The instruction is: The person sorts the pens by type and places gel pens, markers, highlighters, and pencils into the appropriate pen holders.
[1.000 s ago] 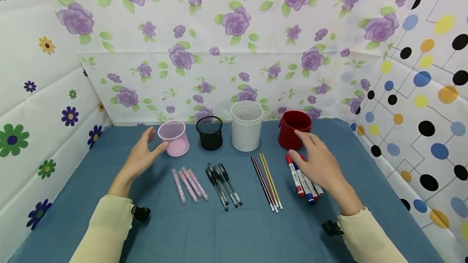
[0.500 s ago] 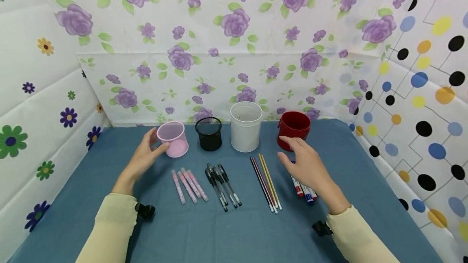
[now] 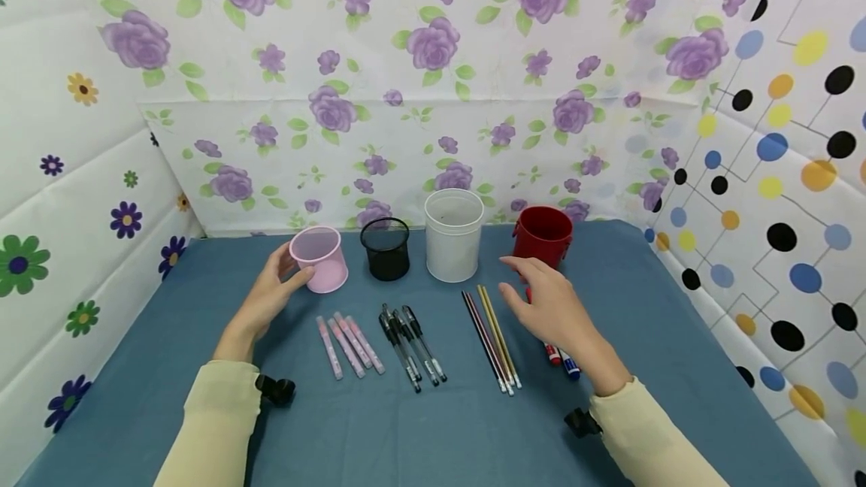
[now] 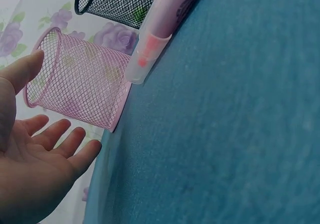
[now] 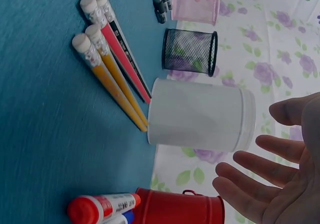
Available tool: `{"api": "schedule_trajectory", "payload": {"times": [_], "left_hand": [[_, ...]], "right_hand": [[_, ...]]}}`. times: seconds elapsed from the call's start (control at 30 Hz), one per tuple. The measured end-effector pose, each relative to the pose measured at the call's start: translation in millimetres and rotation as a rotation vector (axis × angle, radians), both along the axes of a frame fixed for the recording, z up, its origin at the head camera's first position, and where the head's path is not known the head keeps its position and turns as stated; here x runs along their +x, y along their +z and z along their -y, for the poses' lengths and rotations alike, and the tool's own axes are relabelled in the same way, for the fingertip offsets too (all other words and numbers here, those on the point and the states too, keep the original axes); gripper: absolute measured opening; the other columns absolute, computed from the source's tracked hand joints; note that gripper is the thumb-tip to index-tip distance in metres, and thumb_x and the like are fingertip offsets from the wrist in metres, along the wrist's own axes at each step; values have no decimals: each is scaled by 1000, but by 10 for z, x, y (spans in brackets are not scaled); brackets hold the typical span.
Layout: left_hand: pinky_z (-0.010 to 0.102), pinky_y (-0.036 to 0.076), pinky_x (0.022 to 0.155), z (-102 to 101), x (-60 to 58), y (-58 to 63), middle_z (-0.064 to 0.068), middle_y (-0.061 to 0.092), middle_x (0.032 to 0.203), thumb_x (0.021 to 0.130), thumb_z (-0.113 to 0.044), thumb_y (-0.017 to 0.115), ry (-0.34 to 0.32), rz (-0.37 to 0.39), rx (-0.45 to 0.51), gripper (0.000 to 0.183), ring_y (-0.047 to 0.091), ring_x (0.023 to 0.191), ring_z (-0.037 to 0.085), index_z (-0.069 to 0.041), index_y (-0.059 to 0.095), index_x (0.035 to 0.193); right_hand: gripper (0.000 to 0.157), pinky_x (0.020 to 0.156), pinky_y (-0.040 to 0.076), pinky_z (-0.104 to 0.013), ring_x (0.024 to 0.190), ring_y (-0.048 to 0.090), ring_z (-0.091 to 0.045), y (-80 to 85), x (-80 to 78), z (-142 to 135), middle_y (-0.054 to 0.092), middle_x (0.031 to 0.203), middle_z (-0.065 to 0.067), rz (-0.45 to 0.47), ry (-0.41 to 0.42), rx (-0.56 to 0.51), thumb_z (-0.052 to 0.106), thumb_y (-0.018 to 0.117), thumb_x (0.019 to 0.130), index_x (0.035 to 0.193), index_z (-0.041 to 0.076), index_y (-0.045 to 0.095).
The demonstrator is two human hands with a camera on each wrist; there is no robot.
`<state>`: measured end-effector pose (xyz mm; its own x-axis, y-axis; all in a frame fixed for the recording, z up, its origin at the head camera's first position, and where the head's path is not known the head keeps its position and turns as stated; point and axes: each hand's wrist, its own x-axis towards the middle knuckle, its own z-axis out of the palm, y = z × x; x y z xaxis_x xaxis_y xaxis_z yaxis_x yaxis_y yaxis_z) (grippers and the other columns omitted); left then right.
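In the head view my left hand [image 3: 265, 297] reaches around the left side of a pink mesh pen cup [image 3: 328, 270], thumb in front and fingers behind. In the left wrist view its fingers are spread, and contact with the cup cannot be told. My right hand [image 3: 551, 308] hovers with parted fingers above several whiteboard markers [image 3: 570, 364], partly covering them, in front of a red cup [image 3: 543, 235]. It holds nothing. A white cup [image 3: 452, 252] and a black mesh pen cup [image 3: 389, 260] stand upright between the hands.
On the blue cloth [image 3: 379, 442], in front of the cups, lie several pink highlighters [image 3: 352, 346], several black-capped pens [image 3: 411, 346] and several eraser-tipped pencils [image 3: 494, 340]. A flowered cloth backdrop [image 3: 399, 141] rises behind the cups, with patterned side cloths left and right.
My left hand has shifted slightly right, closer around the pink pen cup. The right hand has moved left, from over the markers toward the pencils. Cups and writing tools have stayed in place.
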<state>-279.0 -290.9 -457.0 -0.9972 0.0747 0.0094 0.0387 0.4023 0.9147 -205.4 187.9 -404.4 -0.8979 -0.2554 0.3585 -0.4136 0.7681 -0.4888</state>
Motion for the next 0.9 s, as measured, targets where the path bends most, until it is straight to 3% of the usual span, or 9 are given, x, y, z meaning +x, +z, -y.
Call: {"api": "schedule_trajectory", "payload": {"times": [0.53, 0.9], "left_hand": [[71, 21, 123, -51, -34, -30, 24, 18, 174, 106, -34, 69, -6, -6, 63, 95, 16, 160, 46, -11, 6, 172], [70, 21, 124, -58, -63, -61, 25, 22, 172, 104, -34, 72, -3, -9, 99, 96, 19, 159, 46, -9, 8, 172]], "right_hand": [[45, 91, 60, -50, 111, 69, -32, -70, -124, 225, 68, 135, -10, 46, 51, -54, 28, 71, 103, 144, 12, 65], [43, 92, 61, -49, 111, 70, -30, -73, -107, 455, 68, 139, -10, 80, 98, -110, 27, 70, 104, 145, 13, 66]]}}
